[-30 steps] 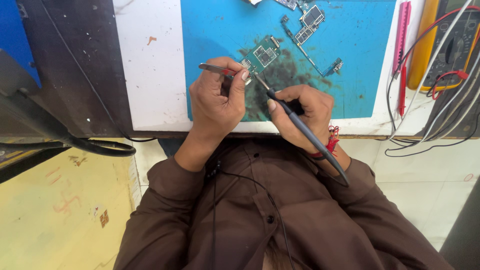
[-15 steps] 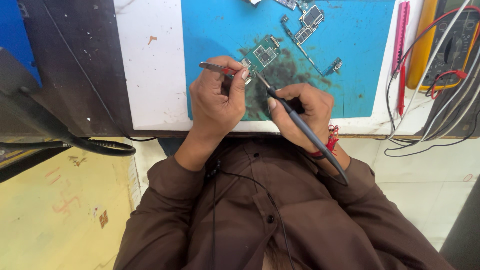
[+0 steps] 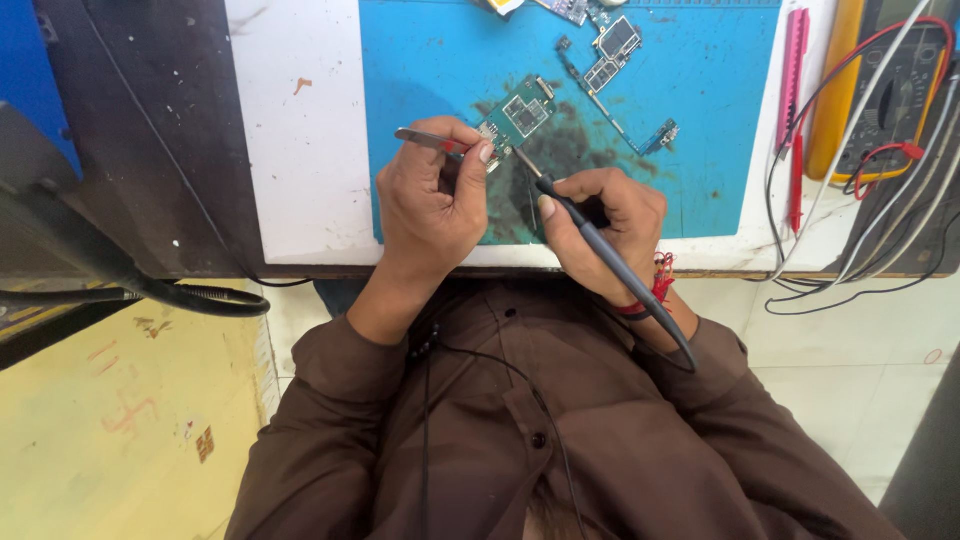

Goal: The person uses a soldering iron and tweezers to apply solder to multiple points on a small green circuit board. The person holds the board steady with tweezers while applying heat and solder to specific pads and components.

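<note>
The left hand (image 3: 432, 205) is curled almost closed, thumb and forefinger pinched on a pair of metal tweezers (image 3: 425, 139) whose free end sticks out to the left. The tweezer tips reach the near corner of a small green circuit board (image 3: 520, 112), which lies on the blue work mat (image 3: 690, 190) just beyond the knuckles; whether the tips actually grip the board or only press on it is hard to make out.

The right hand (image 3: 600, 222) is closed in a pen grip round a black soldering iron (image 3: 600, 260), all fingers wrapped tight, thumbnail showing on top. The iron's thin metal tip points up and left to the same near corner of the board, close beside the tweezer tips, over a dark stained patch of the mat.

Beyond the board, further up the mat, lie other board pieces (image 3: 612, 45). Off the mat's right edge sit a pink pen-like tool (image 3: 792, 60) and a yellow multimeter (image 3: 890, 80) with red and black leads.
</note>
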